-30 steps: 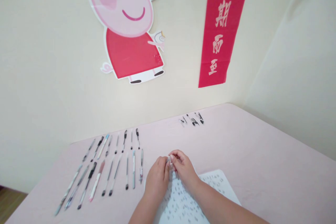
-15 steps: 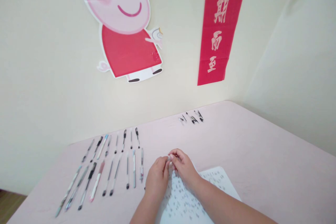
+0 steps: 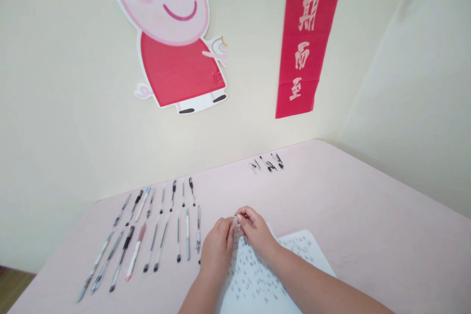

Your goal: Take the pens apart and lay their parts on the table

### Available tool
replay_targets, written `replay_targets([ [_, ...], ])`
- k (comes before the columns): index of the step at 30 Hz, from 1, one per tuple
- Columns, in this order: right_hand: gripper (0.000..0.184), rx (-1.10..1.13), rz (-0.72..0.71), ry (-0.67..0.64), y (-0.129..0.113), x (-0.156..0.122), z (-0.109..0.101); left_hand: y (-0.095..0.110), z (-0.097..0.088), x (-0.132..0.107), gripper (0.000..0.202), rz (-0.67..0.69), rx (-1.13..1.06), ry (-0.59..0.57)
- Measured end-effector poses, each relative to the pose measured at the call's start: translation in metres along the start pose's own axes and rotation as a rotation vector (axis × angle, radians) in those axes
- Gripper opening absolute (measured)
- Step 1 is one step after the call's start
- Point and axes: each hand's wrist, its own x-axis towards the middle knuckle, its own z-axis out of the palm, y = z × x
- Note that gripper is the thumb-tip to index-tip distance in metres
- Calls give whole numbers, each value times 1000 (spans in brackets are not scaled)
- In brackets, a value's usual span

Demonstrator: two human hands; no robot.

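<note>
My left hand and my right hand meet fingertip to fingertip above a white sheet covered in small dark marks. Pinched between them is a small pale, see-through piece, mostly hidden by the fingers, so its kind does not show. Both hands are closed. Just left of my left hand lies a slim clear pen, with a grey-and-white pen beside it. A dark tip of another thing peeks out by my left wrist.
Two rows of pens and refills cover the table's left side, among them a black-gripped pen and a pink pen. Small black and clear pen parts lie near the wall. The pink tabletop runs to the right.
Both hands stay together over the sheet with barely any movement. The whole view has shifted slightly.
</note>
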Motion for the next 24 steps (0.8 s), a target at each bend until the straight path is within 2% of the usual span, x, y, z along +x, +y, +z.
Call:
replay_targets([
  [8,22,-77,-27,86,5,3,-3,-11,12,-2,27,-51,68,22],
  [14,17,-387,-139,213,12,6,-11,-10,12,-2,18,-68,95,58],
  [19,14,-667,-168,170,9,5,-13,-6,9,-1,15,-31,89,85],
  [24,17,-800,-155,130,0,0,-11,-4,6,1,15,21,8,154],
])
